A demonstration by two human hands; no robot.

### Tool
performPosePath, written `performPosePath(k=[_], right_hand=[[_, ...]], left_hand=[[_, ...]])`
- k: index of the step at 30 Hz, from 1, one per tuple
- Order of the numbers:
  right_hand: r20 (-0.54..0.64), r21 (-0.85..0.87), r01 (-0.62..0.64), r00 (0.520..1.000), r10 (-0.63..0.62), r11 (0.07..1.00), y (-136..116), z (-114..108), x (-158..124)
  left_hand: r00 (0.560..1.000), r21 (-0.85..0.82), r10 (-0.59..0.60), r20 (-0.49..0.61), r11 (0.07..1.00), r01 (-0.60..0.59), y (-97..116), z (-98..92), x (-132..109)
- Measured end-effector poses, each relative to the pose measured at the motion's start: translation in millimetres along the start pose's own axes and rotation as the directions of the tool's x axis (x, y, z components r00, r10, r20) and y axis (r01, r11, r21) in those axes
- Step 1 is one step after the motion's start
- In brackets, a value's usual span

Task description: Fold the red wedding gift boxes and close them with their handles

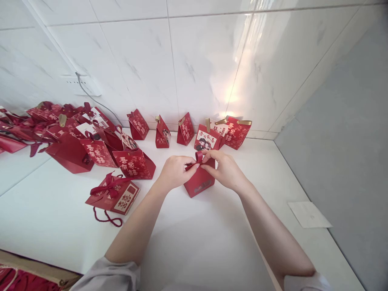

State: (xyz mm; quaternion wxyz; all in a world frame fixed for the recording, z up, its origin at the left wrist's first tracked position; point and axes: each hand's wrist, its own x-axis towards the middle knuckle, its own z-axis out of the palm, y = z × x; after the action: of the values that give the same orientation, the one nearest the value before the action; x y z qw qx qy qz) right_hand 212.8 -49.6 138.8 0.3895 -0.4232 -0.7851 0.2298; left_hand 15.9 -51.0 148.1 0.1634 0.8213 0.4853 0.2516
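Observation:
A red gift box [200,182] with a tapered top stands upright on the white table in front of me. Both hands meet at its peak, where a dark red ribbon [199,156] rises in a loop. My left hand [176,171] pinches the ribbon from the left, thumb pointing inward. From the other side, my right hand [223,169] has thumb and forefinger closed on the ribbon near the loop. Just behind stands a red box with a cartoon couple [207,139]. The ribbon's lower part is hidden by my fingers.
More red boxes [139,124] stand along the tiled wall, with a crowded pile [69,149] at the left. A box with a bow and cord [113,194] lies nearer. White paper [309,214] is at the right edge; a carton [33,268] of red items is lower left.

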Motion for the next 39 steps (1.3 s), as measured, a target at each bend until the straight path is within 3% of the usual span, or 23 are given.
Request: performPosePath(k=[26, 39], right_hand=[[0.041, -0.1, -0.051, 0.998, 0.055, 0.994, -9.6, -3.0, -1.7], [0.135, -0.068, 0.026, 0.991, -0.017, 0.997, 0.9, -6.1, -1.3]], left_hand=[[0.998, 0.092, -0.046, -0.041, 0.994, 0.05, 9.0, 5.3, -1.4], [0.984, 0.014, 0.144, 0.107, 0.989, -0.146, 3.1, -11.2, -2.6]])
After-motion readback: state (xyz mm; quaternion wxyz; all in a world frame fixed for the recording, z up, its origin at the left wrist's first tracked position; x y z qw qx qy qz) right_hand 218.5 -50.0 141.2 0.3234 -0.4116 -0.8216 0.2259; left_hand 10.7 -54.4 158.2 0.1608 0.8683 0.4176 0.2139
